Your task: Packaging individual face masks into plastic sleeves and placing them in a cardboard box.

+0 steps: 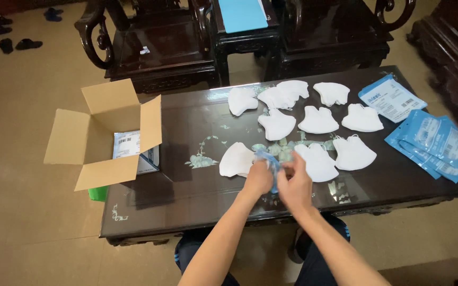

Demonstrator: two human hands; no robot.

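Head view: a long dark coffee table point(186, 185) with a glossy inlaid top is recorded across the middle of the frame, its long axis running left to right. Carved dark wooden chairs point(155, 47) are seen beyond its far edge.

An open cardboard box point(107, 132) is noted at the table's left end, flaps spread outward and mouth turned up, so that its contents can be reached from above; packets with printed labels are visible inside it. A green object is partly seen beneath the box and cannot be identified.

White folded masks point(319, 121) are laid out singly in loose rows over the right-centre of the tabletop, most apart from one another, a few just touching, an arrangement that appears to keep each piece separate and easy to count. A fanned stack of blue packets point(434, 143) is placed at the right end, overlapping one another, with a single blue-and-white packet point(392, 98) lying flat just beyond it.

A small blue packet point(269, 160) is held above the near-centre of the table, just in front of the nearest masks. It is pinched between the left hand point(258, 179) and the right hand point(295, 186), both closed on it from opposite sides, a grip judged suited to pulling it apart. Its long axis appears to run roughly upright and tilted away from the person, though much of it is hidden by the fingers and its exact heading cannot be confirmed.
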